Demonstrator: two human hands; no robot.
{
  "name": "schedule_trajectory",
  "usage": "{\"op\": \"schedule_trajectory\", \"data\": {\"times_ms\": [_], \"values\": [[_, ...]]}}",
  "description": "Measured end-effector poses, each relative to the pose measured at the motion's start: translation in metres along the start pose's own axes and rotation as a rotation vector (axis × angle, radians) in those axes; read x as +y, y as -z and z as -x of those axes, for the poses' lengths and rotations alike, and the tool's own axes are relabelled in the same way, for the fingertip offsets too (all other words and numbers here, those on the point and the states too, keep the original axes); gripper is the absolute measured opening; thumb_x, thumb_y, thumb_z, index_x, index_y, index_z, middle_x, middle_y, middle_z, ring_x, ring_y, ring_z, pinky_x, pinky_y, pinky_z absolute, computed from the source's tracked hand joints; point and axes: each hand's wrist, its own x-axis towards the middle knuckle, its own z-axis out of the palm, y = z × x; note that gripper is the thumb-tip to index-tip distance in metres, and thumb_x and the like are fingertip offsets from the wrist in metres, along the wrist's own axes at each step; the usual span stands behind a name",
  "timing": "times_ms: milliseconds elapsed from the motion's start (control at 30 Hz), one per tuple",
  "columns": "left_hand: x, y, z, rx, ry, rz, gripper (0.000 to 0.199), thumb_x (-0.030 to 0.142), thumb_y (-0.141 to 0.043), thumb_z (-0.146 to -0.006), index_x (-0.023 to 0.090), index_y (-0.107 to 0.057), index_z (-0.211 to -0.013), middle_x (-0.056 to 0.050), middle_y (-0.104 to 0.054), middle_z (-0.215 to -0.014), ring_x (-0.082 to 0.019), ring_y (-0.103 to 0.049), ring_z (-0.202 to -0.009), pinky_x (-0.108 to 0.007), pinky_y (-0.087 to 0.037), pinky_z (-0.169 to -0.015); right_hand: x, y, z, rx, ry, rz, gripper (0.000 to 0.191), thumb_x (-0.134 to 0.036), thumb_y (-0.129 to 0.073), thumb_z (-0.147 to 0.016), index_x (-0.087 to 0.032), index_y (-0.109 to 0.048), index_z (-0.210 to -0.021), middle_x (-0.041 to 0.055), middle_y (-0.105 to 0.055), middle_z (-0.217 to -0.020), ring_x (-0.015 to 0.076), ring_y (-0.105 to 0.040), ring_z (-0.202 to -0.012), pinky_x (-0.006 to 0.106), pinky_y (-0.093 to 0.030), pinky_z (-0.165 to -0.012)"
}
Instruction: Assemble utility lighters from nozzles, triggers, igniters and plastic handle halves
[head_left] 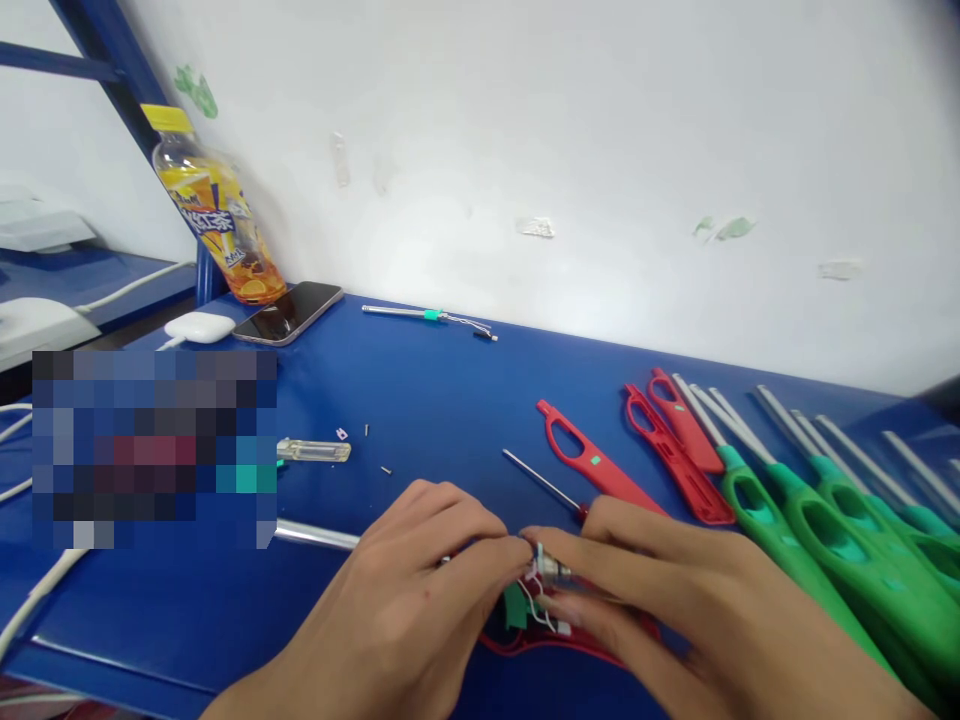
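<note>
Near the front edge of the desk, both hands close around an opened red gas lighter (517,648), a long-nosed kind whose shell lies with its inside up. Inside it show white wires (538,603), a green piece (515,606) and a small metal part (553,567). My left hand (420,590) grips the lighter's left end, thumb and forefinger at the inner parts. My right hand (667,600) pinches around the metal part and wires from the right. A silver tube (315,535) sticks out left of my left hand. Fingers hide much of the shell.
A screwdriver (544,478) and red shell halves (600,465) lie beyond my right hand; several green lighters (832,540) line the right. Further left are a clear lighter piece (313,451), small screws (385,470), a phone (291,312) and a tea bottle (217,215). A lighter tube (397,312) rests by the wall.
</note>
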Motion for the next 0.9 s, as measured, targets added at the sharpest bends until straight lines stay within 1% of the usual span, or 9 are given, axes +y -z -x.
{"op": "schedule_trajectory", "data": {"times_ms": [167,267,333,400,500,567,667,767,900], "values": [[0.001,-0.002,0.0,0.005,-0.001,-0.029,0.021,0.009,-0.053,-0.122,0.019,-0.071,-0.123,-0.001,-0.081,-0.103,-0.016,-0.072,-0.089,-0.031,-0.059,-0.083,0.001,0.001,0.0,-0.034,-0.019,-0.014,0.028,-0.03,-0.056,-0.12,-0.031,-0.08,-0.107,-0.0008,-0.081,-0.098,0.0153,-0.071,-0.057,0.026,-0.06,-0.053],[0.001,0.0,0.001,0.008,0.004,-0.021,0.021,0.009,-0.054,-0.122,0.02,-0.072,-0.124,-0.001,-0.08,-0.105,-0.016,-0.071,-0.09,-0.03,-0.059,-0.084,0.003,0.004,-0.001,-0.049,-0.019,-0.015,0.023,-0.027,-0.061,-0.118,-0.03,-0.082,-0.112,-0.0007,-0.08,-0.096,0.0147,-0.075,-0.064,0.023,-0.063,-0.061],[0.001,0.001,0.0,-0.005,0.024,-0.003,0.02,0.009,-0.056,-0.121,0.02,-0.073,-0.125,-0.001,-0.081,-0.108,-0.016,-0.07,-0.094,-0.03,-0.059,-0.089,0.006,0.007,-0.001,-0.072,-0.021,-0.014,0.021,-0.028,-0.062,-0.118,-0.03,-0.083,-0.115,-0.0006,-0.08,-0.097,0.0146,-0.077,-0.067,0.023,-0.064,-0.065],[0.001,0.002,-0.001,-0.016,0.06,0.01,0.02,0.008,-0.06,-0.119,0.021,-0.074,-0.125,0.001,-0.082,-0.109,-0.016,-0.069,-0.097,-0.029,-0.059,-0.092,0.008,0.009,0.0,-0.084,-0.029,-0.004,0.024,-0.027,-0.058,-0.118,-0.03,-0.082,-0.116,0.0003,-0.08,-0.101,0.0141,-0.076,-0.065,0.023,-0.064,-0.063],[0.002,0.004,-0.003,-0.017,0.123,0.036,0.022,0.004,-0.065,-0.114,0.023,-0.074,-0.122,0.003,-0.082,-0.108,-0.016,-0.068,-0.097,-0.028,-0.058,-0.091,0.008,0.009,0.002,-0.094,-0.058,0.0,0.029,-0.024,-0.052,-0.119,-0.03,-0.079,-0.11,0.0021,-0.081,-0.109,0.0138,-0.072,-0.06,0.025,-0.063,-0.058],[0.002,0.004,-0.003,-0.022,0.141,0.059,0.023,0.002,-0.065,-0.113,0.023,-0.074,-0.119,0.004,-0.08,-0.107,-0.015,-0.068,-0.096,-0.027,-0.057,-0.09,0.006,0.008,0.002,-0.096,-0.08,-0.013,0.032,-0.026,-0.051,-0.12,-0.031,-0.079,-0.106,0.0021,-0.08,-0.11,0.014,-0.071,-0.06,0.027,-0.067,-0.066],[0.003,0.004,-0.002,-0.033,0.144,0.075,0.023,0.001,-0.063,-0.113,0.022,-0.072,-0.117,0.003,-0.079,-0.106,-0.015,-0.068,-0.096,-0.026,-0.057,-0.092,0.003,0.007,0.003,-0.083,-0.096,-0.021,0.031,-0.027,-0.052,-0.121,-0.031,-0.081,-0.109,0.002,-0.08,-0.106,0.0147,-0.075,-0.067,0.029,-0.07,-0.079],[0.003,0.002,-0.002,-0.055,0.156,0.078,0.024,0.001,-0.061,-0.113,0.022,-0.071,-0.115,0.003,-0.077,-0.105,-0.015,-0.068,-0.096,-0.025,-0.057,-0.091,0.001,0.008,0.002,-0.066,-0.093,-0.026,0.03,-0.023,-0.057,-0.118,-0.031,-0.085,-0.113,0.0025,-0.079,-0.101,0.0148,-0.076,-0.072,0.026,-0.068,-0.078],[0.005,0.001,-0.004,-0.07,0.155,0.068,0.025,0.001,-0.057,-0.113,0.023,-0.069,-0.114,0.002,-0.076,-0.104,-0.016,-0.068,-0.093,-0.027,-0.058,-0.087,0.0,0.01,0.0,-0.043,-0.082,-0.036,0.03,-0.025,-0.059,-0.118,-0.033,-0.087,-0.113,0.0025,-0.079,-0.1,0.0143,-0.075,-0.069,0.024,-0.066,-0.073]]}}
